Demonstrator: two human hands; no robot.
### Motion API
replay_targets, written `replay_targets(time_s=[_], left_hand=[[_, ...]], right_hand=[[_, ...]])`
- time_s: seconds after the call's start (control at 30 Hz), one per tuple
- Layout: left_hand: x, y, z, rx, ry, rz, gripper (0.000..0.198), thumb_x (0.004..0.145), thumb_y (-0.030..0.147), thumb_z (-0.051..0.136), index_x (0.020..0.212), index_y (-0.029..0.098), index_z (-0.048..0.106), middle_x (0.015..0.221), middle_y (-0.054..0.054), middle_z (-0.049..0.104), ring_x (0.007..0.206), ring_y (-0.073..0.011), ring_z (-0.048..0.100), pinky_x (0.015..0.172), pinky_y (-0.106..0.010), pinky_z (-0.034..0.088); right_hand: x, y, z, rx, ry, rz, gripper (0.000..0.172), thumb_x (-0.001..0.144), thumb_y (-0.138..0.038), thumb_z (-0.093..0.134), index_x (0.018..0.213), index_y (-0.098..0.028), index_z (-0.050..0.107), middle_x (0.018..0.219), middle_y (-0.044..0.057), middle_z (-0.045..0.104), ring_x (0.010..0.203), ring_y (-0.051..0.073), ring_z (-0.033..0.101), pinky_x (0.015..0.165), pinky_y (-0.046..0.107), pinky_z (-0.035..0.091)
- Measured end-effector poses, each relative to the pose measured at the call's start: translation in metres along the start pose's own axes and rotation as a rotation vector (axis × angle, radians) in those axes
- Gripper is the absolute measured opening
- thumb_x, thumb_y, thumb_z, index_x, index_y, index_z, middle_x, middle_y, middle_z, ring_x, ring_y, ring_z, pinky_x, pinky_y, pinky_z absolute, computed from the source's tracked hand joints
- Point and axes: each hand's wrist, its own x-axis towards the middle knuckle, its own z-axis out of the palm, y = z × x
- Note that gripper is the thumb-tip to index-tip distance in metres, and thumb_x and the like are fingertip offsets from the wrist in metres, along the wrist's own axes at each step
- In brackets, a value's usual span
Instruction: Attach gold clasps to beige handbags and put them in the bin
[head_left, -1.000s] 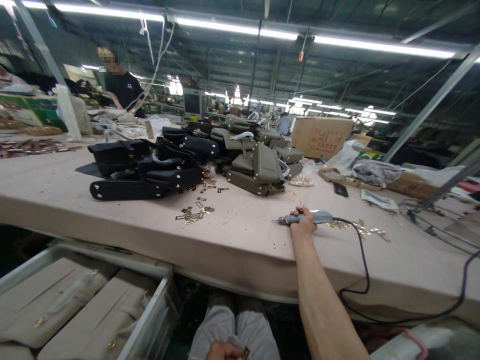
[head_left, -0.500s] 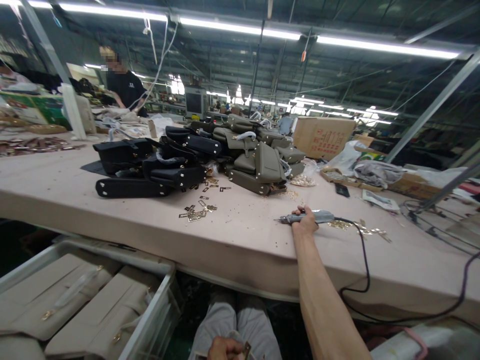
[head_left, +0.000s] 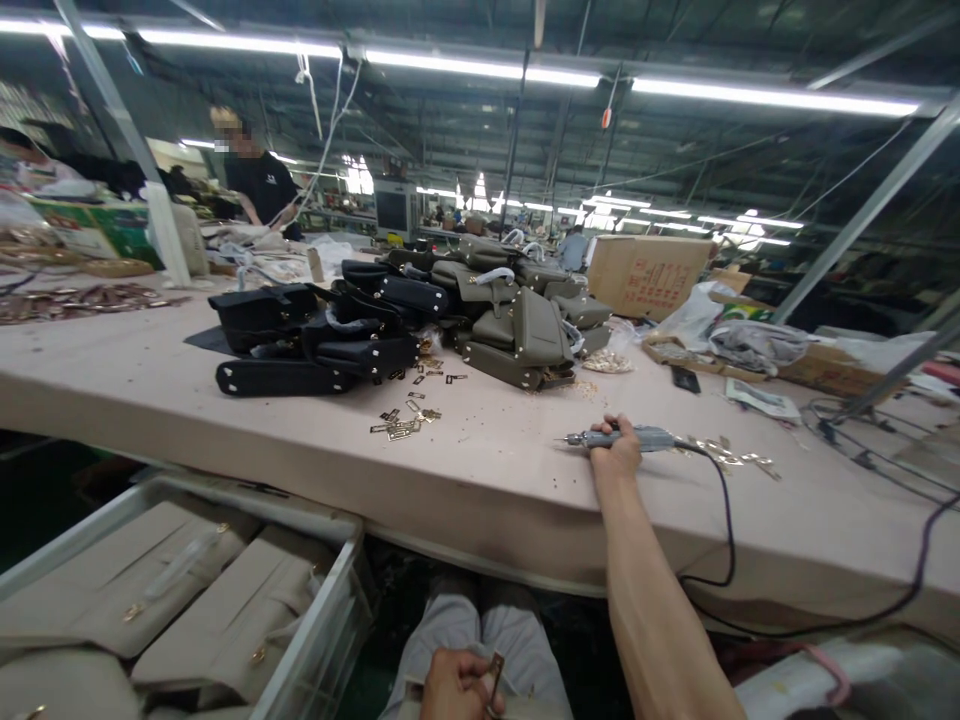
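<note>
My right hand (head_left: 619, 448) is wrapped round a grey electric screwdriver (head_left: 654, 438) over the tabletop, its bit pointing left and its black cord (head_left: 729, 515) trailing off to the right. Low in the view, above my lap, my left hand (head_left: 456, 684) pinches a small brass-coloured metal plate (head_left: 496, 672) between its fingers. Part of a beige piece (head_left: 523, 708) shows under that hand, mostly cut off by the frame edge. Loose metal frame plates (head_left: 401, 430) lie on the table left of the screwdriver, and more gold plates (head_left: 739, 458) lie right of it.
Black bags (head_left: 315, 340) and olive bags (head_left: 521, 335) are heaped on the pink-covered table (head_left: 480, 480). At lower left a white crate (head_left: 319, 620) holds beige bags (head_left: 225, 610). A cardboard box (head_left: 649, 275) and a phone (head_left: 685, 379) sit at right. Another person (head_left: 262, 180) stands behind.
My left hand has risen a little, bringing the metal plate more into view. My right hand still holds the screwdriver, slightly further right. The whole view has shifted slightly.
</note>
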Motion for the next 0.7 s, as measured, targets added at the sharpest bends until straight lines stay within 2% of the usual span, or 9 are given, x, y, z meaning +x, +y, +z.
replay_targets(time_s=[0.07, 0.13, 0.27, 0.37, 0.47, 0.57, 0.7], left_hand=[[-0.005, 0.003, 0.001, 0.019, -0.034, -0.035, 0.036, 0.073, 0.050, 0.072, 0.072, 0.014, 0.066, 0.046, -0.003, 0.061, 0.032, -0.0131, 0.048, 0.037, -0.024, 0.035], [-0.013, 0.008, 0.002, 0.023, -0.021, -0.059, 0.038, 0.076, 0.050, 0.066, 0.068, 0.013, 0.066, 0.036, 0.001, 0.051, 0.026, -0.0110, 0.038, 0.032, -0.023, 0.030], [-0.021, 0.014, 0.004, -0.039, -0.025, -0.046, 0.036, 0.078, 0.045, 0.067, 0.070, 0.010, 0.068, 0.040, 0.000, 0.054, 0.029, -0.0084, 0.042, 0.034, -0.020, 0.035], [-0.021, 0.014, 0.007, -0.066, -0.024, -0.077, 0.032, 0.080, 0.037, 0.066, 0.074, 0.006, 0.069, 0.043, -0.001, 0.057, 0.029, -0.0084, 0.043, 0.034, -0.020, 0.035], [-0.023, 0.013, 0.009, -0.090, 0.000, -0.092, 0.025, 0.079, 0.029, 0.065, 0.082, 0.004, 0.068, 0.056, -0.007, 0.068, 0.031, -0.0090, 0.047, 0.033, -0.020, 0.036], [-0.026, 0.014, 0.009, -0.117, 0.011, -0.091, 0.024, 0.078, 0.024, 0.064, 0.087, 0.003, 0.067, 0.061, -0.009, 0.071, 0.032, -0.0091, 0.048, 0.033, -0.020, 0.036], [-0.029, 0.017, 0.006, -0.124, 0.019, -0.081, 0.022, 0.078, 0.024, 0.064, 0.082, 0.003, 0.068, 0.055, -0.006, 0.067, 0.031, -0.0089, 0.048, 0.032, -0.018, 0.036]], right_hand=[[-0.019, -0.012, -0.010, 0.000, -0.042, 0.024, 0.013, 0.088, -0.015, 0.062, 0.085, -0.018, 0.049, 0.075, -0.005, 0.058, 0.048, 0.003, 0.045, 0.054, 0.017, 0.050], [-0.046, -0.024, -0.025, -0.003, -0.112, 0.038, 0.012, 0.090, -0.016, 0.062, 0.086, -0.018, 0.051, 0.078, -0.004, 0.058, 0.049, 0.003, 0.045, 0.056, 0.017, 0.051], [-0.123, -0.038, -0.059, -0.078, -0.201, 0.091, 0.013, 0.091, -0.019, 0.063, 0.086, -0.019, 0.052, 0.082, -0.003, 0.059, 0.051, 0.004, 0.046, 0.057, 0.019, 0.052], [-0.188, -0.035, -0.083, -0.181, -0.153, 0.139, 0.019, 0.086, -0.020, 0.071, 0.087, -0.019, 0.052, 0.082, -0.003, 0.060, 0.050, 0.004, 0.046, 0.056, 0.021, 0.051], [-0.239, -0.022, -0.100, -0.265, -0.099, 0.128, 0.026, 0.079, -0.022, 0.078, 0.087, -0.020, 0.054, 0.080, -0.002, 0.063, 0.050, 0.006, 0.047, 0.055, 0.023, 0.051], [-0.267, -0.005, -0.109, -0.334, -0.138, 0.043, 0.027, 0.077, -0.024, 0.082, 0.084, -0.018, 0.057, 0.077, -0.001, 0.064, 0.048, 0.007, 0.049, 0.053, 0.026, 0.050], [-0.279, 0.010, -0.110, -0.423, -0.204, -0.065, 0.023, 0.081, -0.027, 0.080, 0.081, -0.016, 0.060, 0.076, 0.001, 0.065, 0.047, 0.008, 0.051, 0.052, 0.028, 0.050]])
